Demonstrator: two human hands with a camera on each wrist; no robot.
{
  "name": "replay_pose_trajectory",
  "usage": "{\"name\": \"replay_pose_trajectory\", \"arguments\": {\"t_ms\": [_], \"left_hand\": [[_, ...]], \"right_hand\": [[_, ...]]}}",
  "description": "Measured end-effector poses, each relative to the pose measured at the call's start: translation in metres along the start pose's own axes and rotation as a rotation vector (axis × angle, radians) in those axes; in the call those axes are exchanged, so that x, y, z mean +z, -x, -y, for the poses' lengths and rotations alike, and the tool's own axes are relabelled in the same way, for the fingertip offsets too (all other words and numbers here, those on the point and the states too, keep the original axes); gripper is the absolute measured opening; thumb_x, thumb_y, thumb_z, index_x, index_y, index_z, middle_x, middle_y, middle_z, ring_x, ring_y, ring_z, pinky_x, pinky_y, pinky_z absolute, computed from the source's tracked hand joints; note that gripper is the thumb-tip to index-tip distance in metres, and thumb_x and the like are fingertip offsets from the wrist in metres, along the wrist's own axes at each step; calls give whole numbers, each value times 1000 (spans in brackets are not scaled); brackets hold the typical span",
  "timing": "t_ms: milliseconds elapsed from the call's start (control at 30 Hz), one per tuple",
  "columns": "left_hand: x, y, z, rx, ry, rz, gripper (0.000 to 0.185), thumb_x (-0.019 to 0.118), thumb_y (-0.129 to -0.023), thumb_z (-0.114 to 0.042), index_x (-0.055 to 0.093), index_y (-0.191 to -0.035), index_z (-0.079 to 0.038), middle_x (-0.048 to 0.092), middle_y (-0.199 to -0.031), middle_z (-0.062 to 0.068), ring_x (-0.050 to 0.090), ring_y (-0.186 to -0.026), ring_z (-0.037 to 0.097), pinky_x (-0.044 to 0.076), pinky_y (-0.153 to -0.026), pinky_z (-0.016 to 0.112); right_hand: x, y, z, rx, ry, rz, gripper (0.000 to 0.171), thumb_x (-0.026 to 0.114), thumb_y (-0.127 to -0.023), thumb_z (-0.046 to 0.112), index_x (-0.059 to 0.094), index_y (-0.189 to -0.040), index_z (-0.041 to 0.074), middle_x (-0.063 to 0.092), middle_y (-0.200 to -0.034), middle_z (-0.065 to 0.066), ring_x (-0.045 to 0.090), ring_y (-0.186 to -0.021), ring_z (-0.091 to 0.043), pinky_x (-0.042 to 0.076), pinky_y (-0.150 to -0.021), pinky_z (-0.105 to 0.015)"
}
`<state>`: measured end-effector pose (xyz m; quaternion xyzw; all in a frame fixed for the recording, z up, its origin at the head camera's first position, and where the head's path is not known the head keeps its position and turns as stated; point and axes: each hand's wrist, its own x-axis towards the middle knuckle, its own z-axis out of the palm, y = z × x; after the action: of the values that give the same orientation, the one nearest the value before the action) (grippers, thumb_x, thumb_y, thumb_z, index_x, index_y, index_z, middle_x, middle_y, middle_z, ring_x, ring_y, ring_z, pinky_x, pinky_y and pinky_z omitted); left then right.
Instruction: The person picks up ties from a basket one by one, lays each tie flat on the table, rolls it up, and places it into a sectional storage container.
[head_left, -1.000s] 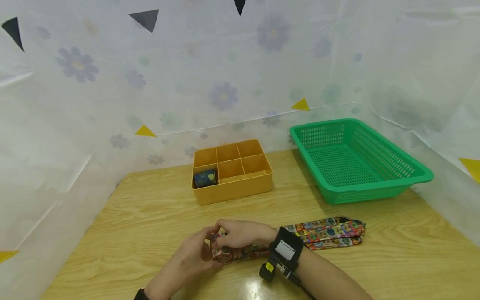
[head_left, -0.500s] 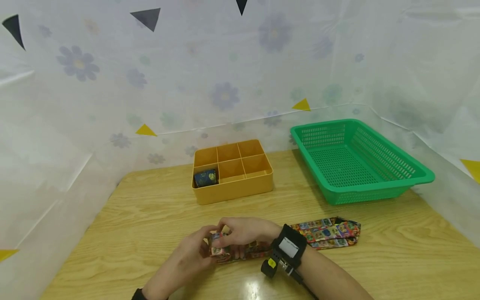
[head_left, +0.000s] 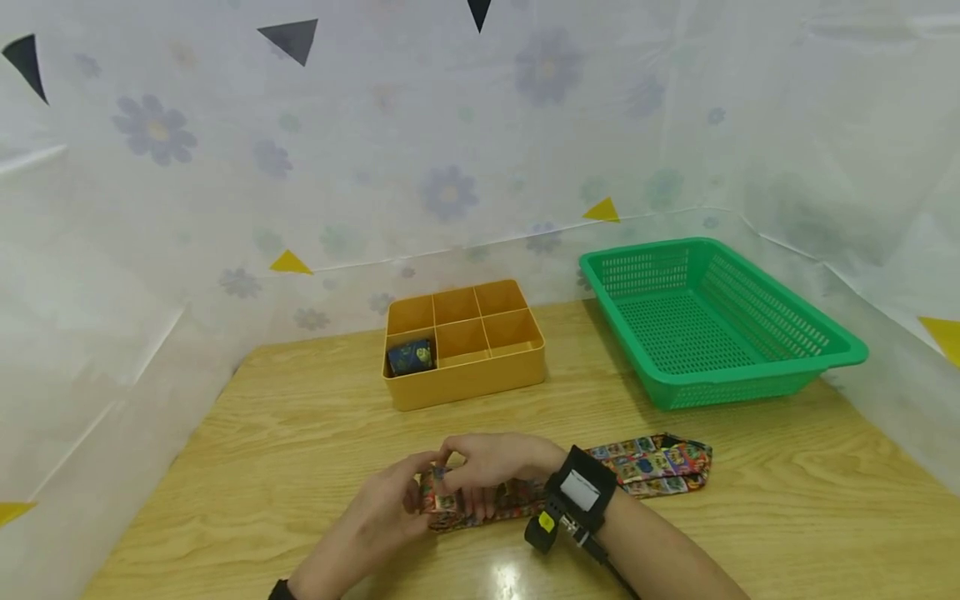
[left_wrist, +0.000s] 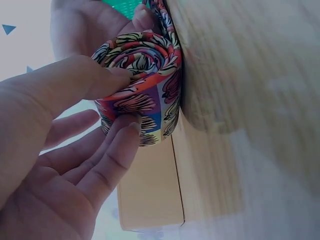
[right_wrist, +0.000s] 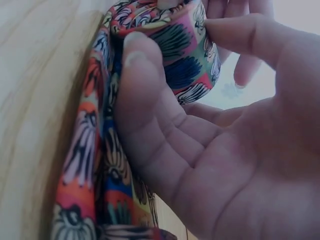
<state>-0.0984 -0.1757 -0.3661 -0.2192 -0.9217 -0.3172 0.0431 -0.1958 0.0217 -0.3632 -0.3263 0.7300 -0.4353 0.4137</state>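
Both hands meet near the front edge of the pale wooden surface point(head_left: 300, 417), the left hand point(head_left: 375, 521) and the right hand point(head_left: 491, 467) curled together around the rolled end of a long, brightly patterned fabric tie point(head_left: 645, 462). Seen from the left wrist, the thumb and fingers point(left_wrist: 107, 155) of that hand pinch a tight spiral of the cloth, several turns thick, held on its side against the wood. Seen from the right wrist, the right thumb and fingers point(right_wrist: 145, 100) wrap the same roll point(right_wrist: 175, 40) from the other side, with the flat, unrolled length lying under the palm. Judging by this, the rolling is well begun but not finished: a good stretch of cloth lies flat to the right of the wrists, out to its wide pointed end. On the far side stands a yellow plastic organiser box with six compartments point(head_left: 465, 379); its near-left compartment already holds a dark blue rolled tie point(head_left: 410, 357), and the other five look bare. A green perforated plastic basket point(head_left: 750, 383) sits to the right of it, with nothing visible inside, so the roll in hand seems the last piece left to stow.
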Motion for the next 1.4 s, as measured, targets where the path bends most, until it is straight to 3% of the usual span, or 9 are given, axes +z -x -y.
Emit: {"name": "replay_pose_trajectory", "arguments": {"t_ms": [167, 333, 433, 633, 700, 833, 1000, 1233, 1400], "left_hand": [[3, 1, -1, 77, -7, -40, 62, 81, -76, 0, 56, -133, -2, 70, -107, 6, 59, -76, 1, 52, -61, 18], [4, 0, -4, 76, -34, -48, 66, 83, -76, -4, 55, -135, -4, 67, -124, 11, 64, -89, 6, 55, -70, 20], [4, 0, -5, 64, -41, -44, 68, 84, -75, -4, 55, -136, -5, 67, -123, 10, 64, -89, 7, 56, -72, 21], [3, 0, -6, 17, 30, 9, 67, 84, -77, -5, 54, -137, -5, 67, -116, 7, 56, -76, 0, 51, -65, 19], [2, 1, -5, -12, 49, 41, 69, 84, -77, -7, 52, -138, -4, 66, -117, 8, 58, -76, 2, 52, -65, 20], [2, 2, -2, -24, -29, 90, 76, 87, -75, -13, 50, -140, 0, 64, -125, 12, 65, -93, 15, 56, -77, 28], [2, 0, 0, -88, 14, 150, 79, 85, -76, -10, 45, -143, 0, 64, -115, 8, 60, -83, 6, 53, -69, 23], [-2, 0, -2, -112, 81, 111, 68, 76, -77, 4, 49, -140, -2, 63, -107, 9, 60, -74, -1, 52, -60, 19], [-4, 2, -3, -85, 71, 88, 65, 75, -78, 4, 51, -138, -2, 64, -107, 10, 59, -74, -2, 51, -60, 18]], "right_hand": [[6, 0, 5, -7, 21, -34, 30, 66, -93, 42, 58, -107, 16, 65, -63, -8, 59, -45, -19, 49, -41, -28], [11, -6, 6, -75, 57, -28, 22, 62, -94, 37, 69, -87, 17, 51, -49, -2, 49, -35, -16, 42, -34, -27], [12, -4, 6, -57, 62, -43, 14, 60, -92, 29, 67, -97, 18, 48, -52, 2, 48, -38, -15, 42, -36, -26], [12, 2, 6, 15, 28, -87, 29, 60, -92, 29, 53, -117, 17, 63, -63, -4, 57, -45, -17, 48, -40, -26], [12, 2, 6, 12, 20, -78, 30, 60, -93, 30, 53, -119, 18, 66, -69, -4, 59, -47, -17, 49, -42, -26], [11, 2, 5, -9, -7, -41, 28, 60, -94, 30, 53, -119, 20, 69, -79, -4, 62, -52, -17, 51, -47, -26], [9, 3, 5, -28, -42, 4, 28, 61, -95, 31, 53, -119, 21, 67, -78, -4, 63, -55, -18, 53, -50, -26], [3, 4, 4, -16, -51, 4, 34, 63, -97, 36, 52, -123, 16, 68, -72, -9, 64, -54, -20, 54, -50, -29], [1, 3, 2, -8, 11, -55, 33, 68, -95, 32, 56, -119, 14, 62, -65, -3, 52, -48, -13, 41, -44, -23]]}}
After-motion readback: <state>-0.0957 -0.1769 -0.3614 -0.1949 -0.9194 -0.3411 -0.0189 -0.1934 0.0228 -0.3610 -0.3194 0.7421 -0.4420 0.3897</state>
